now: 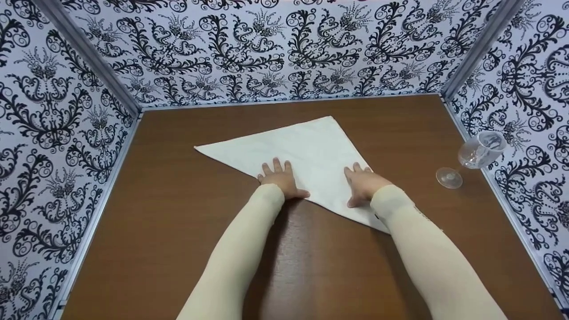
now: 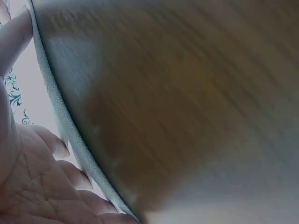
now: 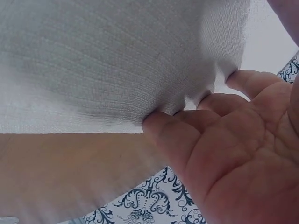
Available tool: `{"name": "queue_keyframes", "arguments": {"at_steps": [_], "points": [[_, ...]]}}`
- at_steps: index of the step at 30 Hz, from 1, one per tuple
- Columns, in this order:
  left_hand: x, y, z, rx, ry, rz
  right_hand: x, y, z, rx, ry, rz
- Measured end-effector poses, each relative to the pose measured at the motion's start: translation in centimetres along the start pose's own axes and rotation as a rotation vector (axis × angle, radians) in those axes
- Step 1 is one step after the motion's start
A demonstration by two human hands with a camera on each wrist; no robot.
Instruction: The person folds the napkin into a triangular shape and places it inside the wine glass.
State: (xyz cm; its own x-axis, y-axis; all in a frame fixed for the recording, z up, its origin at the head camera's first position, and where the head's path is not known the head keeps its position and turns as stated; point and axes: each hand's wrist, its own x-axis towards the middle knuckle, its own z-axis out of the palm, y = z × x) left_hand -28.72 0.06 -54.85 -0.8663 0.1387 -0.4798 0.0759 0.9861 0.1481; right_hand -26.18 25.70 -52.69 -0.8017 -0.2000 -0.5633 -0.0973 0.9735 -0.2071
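Observation:
A white cloth napkin, folded into a triangle, lies flat on the brown wooden table. My left hand rests palm down on its near folded edge, fingers straight. My right hand presses flat on the napkin nearer its right corner, fingers spread. In the right wrist view the fingertips touch the napkin's weave from close up. The left wrist view shows my palm beside the napkin's edge and blurred table wood. Both arms wear cream sleeves.
A clear wine glass lies on its side at the right edge of the table, its foot toward me. Black-and-white patterned walls enclose the table on three sides.

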Motion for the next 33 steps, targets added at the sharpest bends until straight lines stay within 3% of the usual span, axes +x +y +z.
{"name": "queue_keyframes", "arguments": {"at_steps": [14,23,33], "points": [[2.3,-1.0,0.5,0.041,0.029,0.059,-1.0,-1.1,1.1,0.037,0.028,0.028],[2.3,-1.4,-0.6,0.004,0.019,0.077,-1.2,-1.2,1.1,-0.029,0.084,-0.016],[3.3,-1.6,-0.9,0.017,0.040,0.103,-1.2,-1.6,0.8,-0.004,0.074,0.010]]}}
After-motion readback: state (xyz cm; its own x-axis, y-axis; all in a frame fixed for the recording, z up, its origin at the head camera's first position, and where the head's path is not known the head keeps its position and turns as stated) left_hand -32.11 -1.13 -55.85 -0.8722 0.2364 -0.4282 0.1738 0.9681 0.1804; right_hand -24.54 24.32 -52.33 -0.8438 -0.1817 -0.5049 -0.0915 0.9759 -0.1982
